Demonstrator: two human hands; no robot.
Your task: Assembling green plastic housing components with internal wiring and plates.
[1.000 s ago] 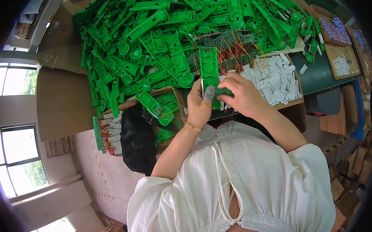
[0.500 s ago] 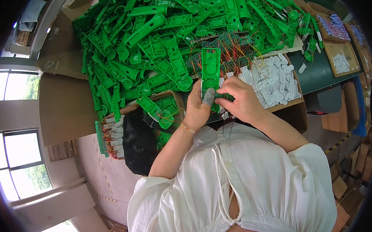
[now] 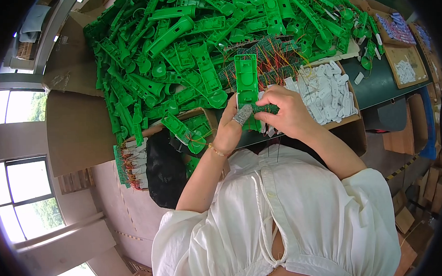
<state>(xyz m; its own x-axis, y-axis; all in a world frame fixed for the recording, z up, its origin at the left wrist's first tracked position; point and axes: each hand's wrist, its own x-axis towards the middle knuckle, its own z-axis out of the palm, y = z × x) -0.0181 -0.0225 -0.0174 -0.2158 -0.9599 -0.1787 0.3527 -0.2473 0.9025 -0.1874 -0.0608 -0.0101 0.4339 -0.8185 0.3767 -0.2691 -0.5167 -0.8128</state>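
Note:
My left hand [image 3: 229, 130] is closed round the lower part of a green plastic housing [image 3: 247, 75], an upright, long half-shell with its hollow side showing. A grey cover wraps the left thumb, which presses on the housing near its lower end. My right hand [image 3: 290, 113] pinches a small dark green circuit board [image 3: 267, 108] between thumb and forefinger, its left end against the housing at the left thumb. Thin dark wires hang below the fingers. The right hand's other fingers are curled, and part of the board is hidden by them.
Behind my hands lies a big heap of green housings [image 3: 167, 36]. Wired circuit boards [image 3: 272, 62] are stacked beside a box of white plastic pieces [image 3: 327, 91]. An open carton with green parts and a black bag [image 3: 165, 167] are at the left. Trays [image 3: 408, 73] stand far right.
Both hands and the housing have shifted slightly left. The circuit board shows more plainly between my right thumb and forefinger. My left thumb has tilted a little.

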